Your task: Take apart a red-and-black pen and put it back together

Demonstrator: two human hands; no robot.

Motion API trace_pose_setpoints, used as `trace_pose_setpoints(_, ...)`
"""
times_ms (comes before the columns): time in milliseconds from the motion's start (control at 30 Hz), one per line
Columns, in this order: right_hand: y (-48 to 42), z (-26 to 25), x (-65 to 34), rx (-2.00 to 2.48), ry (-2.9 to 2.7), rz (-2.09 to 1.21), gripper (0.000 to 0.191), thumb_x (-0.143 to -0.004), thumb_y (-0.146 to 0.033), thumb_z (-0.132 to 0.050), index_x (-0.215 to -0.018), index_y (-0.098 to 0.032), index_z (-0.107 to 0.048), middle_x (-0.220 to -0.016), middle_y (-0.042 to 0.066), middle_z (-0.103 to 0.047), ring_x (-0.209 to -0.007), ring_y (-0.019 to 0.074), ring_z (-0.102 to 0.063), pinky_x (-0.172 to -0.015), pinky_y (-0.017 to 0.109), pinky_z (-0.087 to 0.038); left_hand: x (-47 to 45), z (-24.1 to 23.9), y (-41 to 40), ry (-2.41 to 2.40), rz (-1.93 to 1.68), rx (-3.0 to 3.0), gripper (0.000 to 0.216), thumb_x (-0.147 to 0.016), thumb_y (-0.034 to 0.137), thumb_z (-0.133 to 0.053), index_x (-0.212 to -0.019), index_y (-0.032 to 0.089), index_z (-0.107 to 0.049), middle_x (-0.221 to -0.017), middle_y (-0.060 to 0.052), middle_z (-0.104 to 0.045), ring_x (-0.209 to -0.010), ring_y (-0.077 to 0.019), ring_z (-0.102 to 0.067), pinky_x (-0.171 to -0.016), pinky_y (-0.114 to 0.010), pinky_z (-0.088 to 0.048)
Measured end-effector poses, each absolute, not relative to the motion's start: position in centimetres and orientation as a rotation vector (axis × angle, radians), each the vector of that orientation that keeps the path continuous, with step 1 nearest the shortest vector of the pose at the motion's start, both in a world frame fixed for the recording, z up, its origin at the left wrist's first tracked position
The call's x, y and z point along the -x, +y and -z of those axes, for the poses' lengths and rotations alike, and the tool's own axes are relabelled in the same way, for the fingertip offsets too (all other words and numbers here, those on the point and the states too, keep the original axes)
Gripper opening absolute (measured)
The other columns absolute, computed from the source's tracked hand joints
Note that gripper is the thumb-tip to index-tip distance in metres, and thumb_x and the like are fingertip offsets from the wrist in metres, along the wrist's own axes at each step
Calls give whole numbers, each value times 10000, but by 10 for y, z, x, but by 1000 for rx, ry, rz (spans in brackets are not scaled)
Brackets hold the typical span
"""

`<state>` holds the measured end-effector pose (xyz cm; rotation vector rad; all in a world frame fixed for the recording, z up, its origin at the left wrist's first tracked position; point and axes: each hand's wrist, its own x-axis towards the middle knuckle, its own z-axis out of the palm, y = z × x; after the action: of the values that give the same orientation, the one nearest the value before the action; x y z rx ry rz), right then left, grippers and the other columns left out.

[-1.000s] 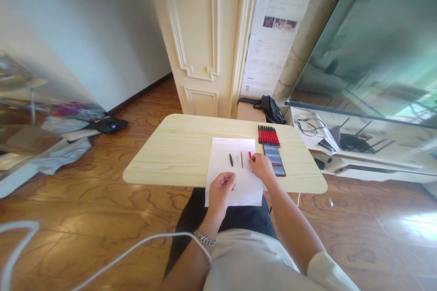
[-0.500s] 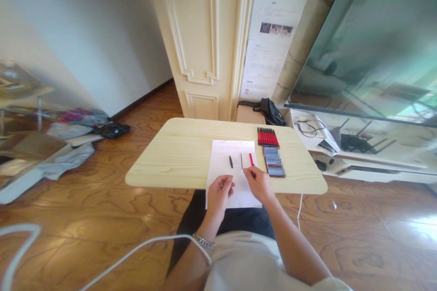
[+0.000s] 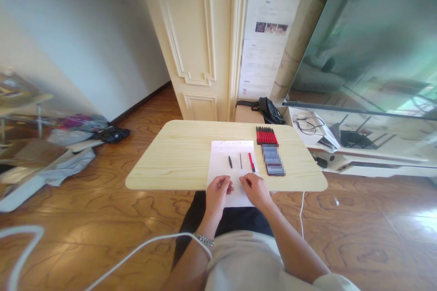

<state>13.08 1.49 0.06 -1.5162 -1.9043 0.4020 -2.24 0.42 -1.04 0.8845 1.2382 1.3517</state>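
Left hand (image 3: 217, 189), head view: fingers curled in, resting on the near edge of the white paper sheet (image 3: 232, 157); whether it pinches anything cannot be told. Right hand (image 3: 254, 188) lies just beside it, likewise curled, contents hidden. Beyond the hands on the sheet lie a small black part (image 3: 230, 162), a thin dark rod (image 3: 241, 160) and a red pen barrel (image 3: 251, 162). A row of red pens (image 3: 266, 136) sits further right on the pale wooden worktop (image 3: 177, 154).

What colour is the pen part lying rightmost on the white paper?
Red; the pen part shows best in the head view, lying just beyond the right hand.
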Motion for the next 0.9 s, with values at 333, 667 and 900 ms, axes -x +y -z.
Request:
trace_pose_setpoints(333,15,7,-129,1509,-1920,-316,271,-905,-314,-433,-700,-194,-563,-674,21,-587,-649,140,-526,-638,234,-355,23,20,6,1255,-1359,-958,342,-754,466,-615,-850,139,-609,-706,-47,-660,-565,-155,-647,-514,-256,-507)
trace_pose_setpoints(667,22,-6,-133,1528,-1949,-380,323,-916,-376,-404,-729,-195,-595,-685,17,-607,-636,129,-538,-611,225,-350,19,21,4,1272,-1406,-1012,322,-781,458,-584,-877,151,-595,-701,-35,-652,-555,-160,-657,-512,-273,-538)
trace_pose_setpoints(900,88,-20,-147,1954,-1888,-250,251,-851,-371,-511,-914,-162,-634,-891,109,-655,-807,197,-605,-683,269,-378,18,23,6,1266,-1414,-948,343,-741,466,-622,-853,142,-606,-684,-34,-650,-560,-161,-658,-508,-267,-534)
